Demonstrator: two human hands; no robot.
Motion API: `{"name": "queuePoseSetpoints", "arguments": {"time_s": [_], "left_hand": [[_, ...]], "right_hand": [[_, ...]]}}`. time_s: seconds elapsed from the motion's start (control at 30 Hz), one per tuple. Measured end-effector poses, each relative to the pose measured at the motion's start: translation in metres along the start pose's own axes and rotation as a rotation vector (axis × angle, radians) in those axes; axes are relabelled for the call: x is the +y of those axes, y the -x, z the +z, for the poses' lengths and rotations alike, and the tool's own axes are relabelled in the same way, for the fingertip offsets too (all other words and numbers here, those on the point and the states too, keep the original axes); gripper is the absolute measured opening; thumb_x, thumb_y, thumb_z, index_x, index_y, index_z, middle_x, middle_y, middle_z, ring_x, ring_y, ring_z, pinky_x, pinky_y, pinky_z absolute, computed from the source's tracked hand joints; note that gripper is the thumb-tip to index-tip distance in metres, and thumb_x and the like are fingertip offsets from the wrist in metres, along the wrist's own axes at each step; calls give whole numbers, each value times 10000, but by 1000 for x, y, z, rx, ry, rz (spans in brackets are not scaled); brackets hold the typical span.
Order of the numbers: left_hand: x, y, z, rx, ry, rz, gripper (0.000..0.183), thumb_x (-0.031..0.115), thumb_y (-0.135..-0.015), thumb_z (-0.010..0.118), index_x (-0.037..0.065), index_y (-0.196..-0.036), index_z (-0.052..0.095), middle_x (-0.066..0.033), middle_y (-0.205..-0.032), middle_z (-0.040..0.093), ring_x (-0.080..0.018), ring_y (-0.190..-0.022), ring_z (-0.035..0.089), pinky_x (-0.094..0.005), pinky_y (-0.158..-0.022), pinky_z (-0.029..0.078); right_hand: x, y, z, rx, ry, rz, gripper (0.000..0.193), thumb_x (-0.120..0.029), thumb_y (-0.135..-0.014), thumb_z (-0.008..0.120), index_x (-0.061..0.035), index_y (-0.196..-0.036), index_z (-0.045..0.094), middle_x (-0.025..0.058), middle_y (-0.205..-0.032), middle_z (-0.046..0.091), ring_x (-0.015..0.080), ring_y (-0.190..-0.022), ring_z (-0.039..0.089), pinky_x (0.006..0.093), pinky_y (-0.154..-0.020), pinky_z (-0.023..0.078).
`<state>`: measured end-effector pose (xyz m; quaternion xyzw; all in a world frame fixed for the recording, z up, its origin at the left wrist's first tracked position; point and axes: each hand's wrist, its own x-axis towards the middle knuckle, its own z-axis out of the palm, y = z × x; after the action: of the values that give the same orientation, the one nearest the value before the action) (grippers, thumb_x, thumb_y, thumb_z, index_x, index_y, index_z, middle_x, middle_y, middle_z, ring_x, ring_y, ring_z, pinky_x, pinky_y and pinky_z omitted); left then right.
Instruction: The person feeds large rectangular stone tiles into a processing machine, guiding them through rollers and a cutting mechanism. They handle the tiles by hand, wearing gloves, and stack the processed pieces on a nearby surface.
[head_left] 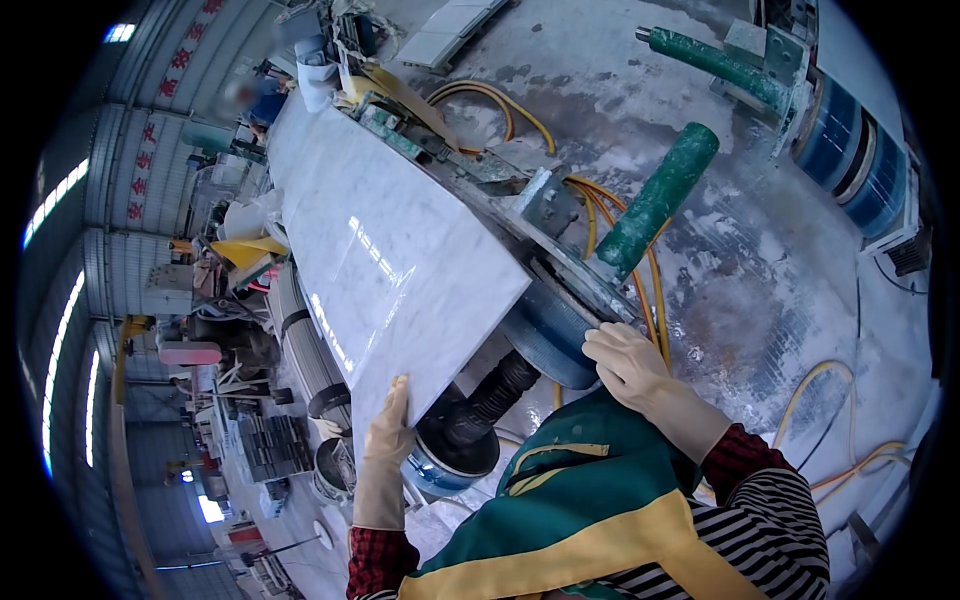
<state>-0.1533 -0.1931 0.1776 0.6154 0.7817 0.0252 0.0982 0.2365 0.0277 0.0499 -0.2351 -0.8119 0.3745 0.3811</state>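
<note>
A polished white slab with grey veins, like marble (400,260), lies before me and stretches away to the upper left. My left hand (386,435), in a cream rubber glove, holds the slab's near corner, fingertips on its edge. My right hand (640,370), gloved alike, is closed beside a blue drum (548,335) under the slab's right side. Its fingers are bent against the metal edge there; whatever they hold is hidden. Between the hands, a black ribbed hose (490,400) runs below the slab toward another round blue drum (450,465).
A green cylinder (660,200) juts out right of the slab, with yellow hoses (655,290) on the wet, white-streaked floor. Another machine with blue drums (850,150) stands far right. Metal rollers (305,340) and stacked dark pieces (275,450) lie left. A person (265,105) is at the far end.
</note>
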Motion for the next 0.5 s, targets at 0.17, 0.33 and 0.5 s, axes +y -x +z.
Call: {"name": "queuePoseSetpoints", "arguments": {"time_s": [0.17,0.33,0.5], "left_hand": [[5,-4,-28,-100,-3,-69,790,-177,-793,565,28,-1550,468,-274,-1518,542,-359,-1464,494,-383,-1229,380],[17,-7,-37,-155,-1,-162,769,-169,-802,560,24,-1543,476,-275,-1512,548,-359,-1461,497,-391,-1230,377],[20,-8,-37,-181,-29,-187,763,-139,-821,572,40,-1555,463,-281,-1521,533,-363,-1463,489,-399,-1226,384]], "right_hand": [[14,-6,-2,5,-95,-21,80,-21,-851,595,-26,-931,590,139,-944,619,366,-886,588,471,-776,491],[23,-8,-8,-64,-131,49,62,-24,-866,601,-25,-927,598,154,-853,603,384,-807,594,483,-683,479],[22,-9,-5,12,-230,77,68,-22,-876,602,-17,-944,596,172,-776,580,411,-733,590,504,-623,457]]}}
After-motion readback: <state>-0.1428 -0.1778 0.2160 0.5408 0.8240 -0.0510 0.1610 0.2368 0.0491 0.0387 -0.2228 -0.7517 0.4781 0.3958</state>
